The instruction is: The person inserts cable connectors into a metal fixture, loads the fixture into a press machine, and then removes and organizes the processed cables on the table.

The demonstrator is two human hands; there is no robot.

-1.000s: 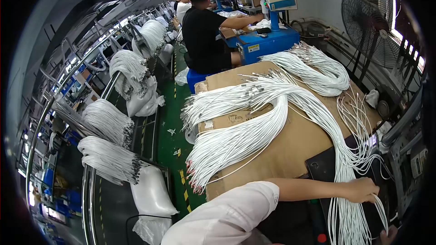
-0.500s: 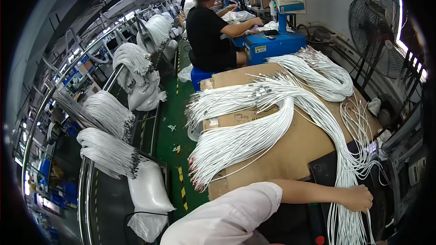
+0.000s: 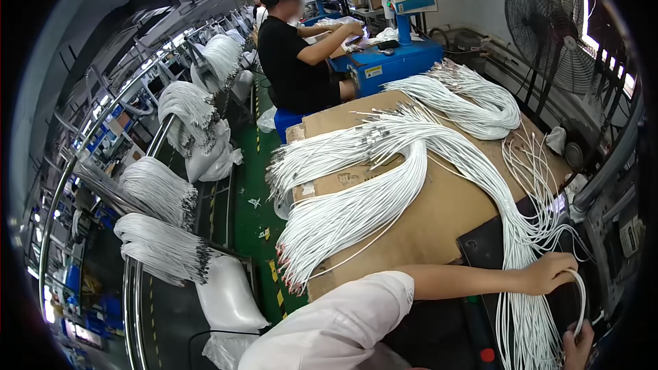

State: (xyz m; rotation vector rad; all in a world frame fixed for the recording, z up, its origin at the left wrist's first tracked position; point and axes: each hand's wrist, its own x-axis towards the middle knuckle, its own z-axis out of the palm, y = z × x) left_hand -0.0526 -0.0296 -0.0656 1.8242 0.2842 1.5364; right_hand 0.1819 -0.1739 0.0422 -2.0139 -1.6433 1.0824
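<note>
My left hand (image 3: pixel 547 274) reaches across from a white sleeve and is closed on a few white cables (image 3: pixel 581 291). They arch out of the hand and curve down to my right hand (image 3: pixel 579 347) at the bottom right edge. My right hand's fingers are closed round the lower part of these cables; the rest of that hand is cut off by the frame. Just left of my hands, a long bundle of white cables (image 3: pixel 510 233) runs from the cardboard down over a dark surface (image 3: pixel 480 243). The ends of this bundle are out of view.
More cable bundles (image 3: pixel 356 216) lie on the cardboard (image 3: pixel 418 233). Cable bunches (image 3: pixel 161 240) hang over metal rails (image 3: pixel 130 301) at left, near a white plastic bag (image 3: pixel 229 291). A co-worker (image 3: pixel 291 55) sits ahead at a blue machine (image 3: pixel 391 65). A fan (image 3: pixel 545 27) stands at right.
My left hand has risen off the big bundle with a few cables in it. My right hand has come into view at the lower right. The whole view has shifted slightly.
</note>
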